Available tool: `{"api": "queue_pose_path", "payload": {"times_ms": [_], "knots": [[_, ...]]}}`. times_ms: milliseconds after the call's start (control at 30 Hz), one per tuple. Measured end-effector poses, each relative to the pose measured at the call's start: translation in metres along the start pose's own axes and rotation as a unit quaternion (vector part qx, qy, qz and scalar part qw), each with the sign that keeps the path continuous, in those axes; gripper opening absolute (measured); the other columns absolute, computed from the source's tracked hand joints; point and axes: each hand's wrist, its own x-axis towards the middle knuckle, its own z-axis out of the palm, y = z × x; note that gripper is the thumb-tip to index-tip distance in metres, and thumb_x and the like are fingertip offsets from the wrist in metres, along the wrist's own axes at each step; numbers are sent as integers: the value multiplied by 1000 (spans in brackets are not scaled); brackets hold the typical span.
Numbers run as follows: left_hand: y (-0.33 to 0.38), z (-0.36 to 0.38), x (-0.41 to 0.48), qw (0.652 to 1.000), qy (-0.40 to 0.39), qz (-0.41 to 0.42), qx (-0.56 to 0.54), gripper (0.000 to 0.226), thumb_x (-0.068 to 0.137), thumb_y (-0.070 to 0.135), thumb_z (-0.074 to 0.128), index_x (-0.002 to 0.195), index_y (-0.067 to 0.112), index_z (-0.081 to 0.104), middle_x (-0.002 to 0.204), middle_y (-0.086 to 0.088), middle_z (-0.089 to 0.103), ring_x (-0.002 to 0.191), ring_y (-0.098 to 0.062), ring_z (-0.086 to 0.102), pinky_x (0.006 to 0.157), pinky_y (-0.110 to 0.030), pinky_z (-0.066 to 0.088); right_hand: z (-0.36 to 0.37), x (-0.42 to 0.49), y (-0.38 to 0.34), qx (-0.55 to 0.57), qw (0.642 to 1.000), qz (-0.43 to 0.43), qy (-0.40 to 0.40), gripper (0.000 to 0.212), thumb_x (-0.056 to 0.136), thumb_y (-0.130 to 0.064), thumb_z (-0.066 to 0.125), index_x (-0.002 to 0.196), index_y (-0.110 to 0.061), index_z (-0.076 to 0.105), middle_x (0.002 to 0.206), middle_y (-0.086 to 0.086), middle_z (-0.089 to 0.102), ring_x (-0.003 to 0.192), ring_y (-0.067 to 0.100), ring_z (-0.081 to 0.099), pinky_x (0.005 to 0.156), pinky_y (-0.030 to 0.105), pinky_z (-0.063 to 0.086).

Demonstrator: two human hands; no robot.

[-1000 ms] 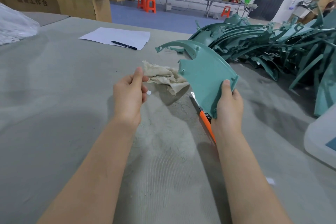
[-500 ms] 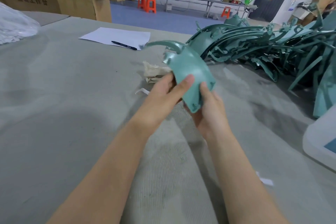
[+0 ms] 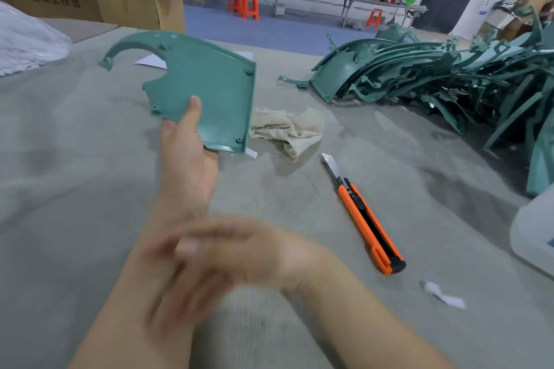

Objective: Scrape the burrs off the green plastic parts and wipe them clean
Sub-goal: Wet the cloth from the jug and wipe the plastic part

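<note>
I have the green plastic panel (image 3: 204, 90) up off the surface (image 3: 75, 189), at about 11 o'clock from the middle of my view, pinched at its lower corner by my left hand (image 3: 187, 156), thumb flat on the near face and the fingers hidden behind. It looks thin, stiff and light: one hand holds it level with no sag I can see. The long curved arm at its top left seems the weak spot, so I would grip the broad flat body near the screw bosses, not that arm. The moulded faces look smooth, so a firm pinch seems wise.

My right hand (image 3: 227, 252) is low in view, blurred, crossing my left forearm; its fingers look loosely spread and hold nothing I can make out.

The beige rag (image 3: 287, 129) lies at 1 o'clock, just beside the panel. The orange utility knife (image 3: 364, 216) lies at 3 o'clock, blade out. The pile of green parts (image 3: 419, 72) sits at 2 o'clock.
</note>
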Motion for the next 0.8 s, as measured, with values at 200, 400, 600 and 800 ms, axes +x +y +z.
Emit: {"api": "queue_pose_path", "payload": {"times_ms": [200,400,600,800], "knots": [[2,-3,1,999,41,-7,11,32,100,7,45,131,15,51,119,-1,65,102,-15,66,86,-33,55,-57,-8,-30,150,874,-155,436,20,96,-3,47,95,-17,62,101,5,68,82,13,62,78,27,49],[-5,6,-4,996,51,16,74,33,100,8,46,133,11,50,131,-8,60,119,-23,59,100,-41,49,-12,-25,-27,80,990,-113,10,19,98,-16,48,86,-16,64,71,-1,71,59,10,65,60,19,52],[-4,0,1,989,90,28,115,28,98,7,49,125,12,56,126,-7,63,116,-23,61,101,-46,47,-22,6,-25,53,963,-113,237,15,97,-11,52,99,-18,64,96,4,71,84,13,63,78,20,48],[-10,-8,7,978,123,23,168,30,97,13,51,127,17,52,118,2,65,108,-15,64,97,-37,51,-85,39,-12,-358,851,11,384,35,98,-23,46,130,-26,59,162,8,11,148,28,6,117,34,9]]}}
